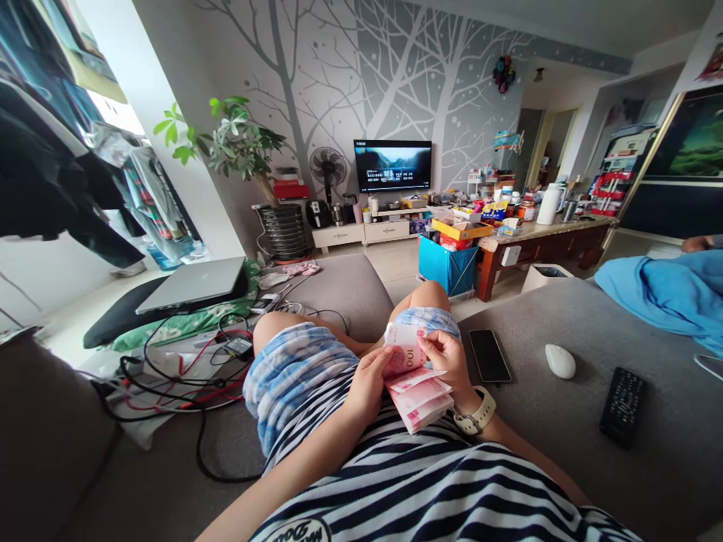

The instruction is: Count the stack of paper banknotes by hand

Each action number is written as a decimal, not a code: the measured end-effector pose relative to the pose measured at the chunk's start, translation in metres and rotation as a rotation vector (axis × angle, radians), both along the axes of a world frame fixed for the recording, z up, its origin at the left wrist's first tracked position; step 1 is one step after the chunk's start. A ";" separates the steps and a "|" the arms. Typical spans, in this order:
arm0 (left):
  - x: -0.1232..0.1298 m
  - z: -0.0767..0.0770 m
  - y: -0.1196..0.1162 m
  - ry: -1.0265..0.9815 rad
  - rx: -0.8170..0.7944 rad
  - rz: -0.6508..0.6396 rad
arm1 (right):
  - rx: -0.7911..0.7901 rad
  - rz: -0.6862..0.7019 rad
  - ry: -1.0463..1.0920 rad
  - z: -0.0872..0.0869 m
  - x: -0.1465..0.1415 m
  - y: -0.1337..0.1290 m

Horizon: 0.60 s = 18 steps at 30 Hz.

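Note:
A stack of pink 100 banknotes [421, 400] is held over my lap, with its lower ends fanned toward my striped shirt. My left hand [368, 380] is closed on the notes from the left side, thumb along the upper note. On the other side my right hand [447, 357] pinches the upper edge of a note marked 100 [405, 360], which is lifted away from the rest. A pale watch [479, 412] circles my right wrist. The fingers beneath the notes are partly hidden.
On the grey sofa to my right lie a black phone [489, 355], a white mouse [560, 361] and a remote control [622, 406]. Tangled cables [186, 384] and a closed laptop [193, 284] are on my left. A cluttered table [542, 235] stands ahead.

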State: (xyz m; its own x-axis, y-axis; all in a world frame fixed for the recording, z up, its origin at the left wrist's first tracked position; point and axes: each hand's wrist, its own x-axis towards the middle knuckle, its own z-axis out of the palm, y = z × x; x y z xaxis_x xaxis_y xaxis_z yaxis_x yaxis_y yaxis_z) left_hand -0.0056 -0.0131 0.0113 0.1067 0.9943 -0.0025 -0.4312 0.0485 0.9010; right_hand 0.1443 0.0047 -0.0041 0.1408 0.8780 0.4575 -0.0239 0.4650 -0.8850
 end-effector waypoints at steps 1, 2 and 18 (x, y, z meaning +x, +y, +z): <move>0.000 0.000 0.000 -0.003 0.000 -0.004 | 0.008 -0.007 0.005 -0.001 0.000 0.001; 0.000 -0.001 0.000 -0.007 0.000 -0.005 | 0.015 -0.012 0.011 -0.002 0.000 0.001; 0.000 -0.002 0.002 -0.031 0.012 -0.032 | 0.043 -0.012 0.037 0.010 -0.001 -0.008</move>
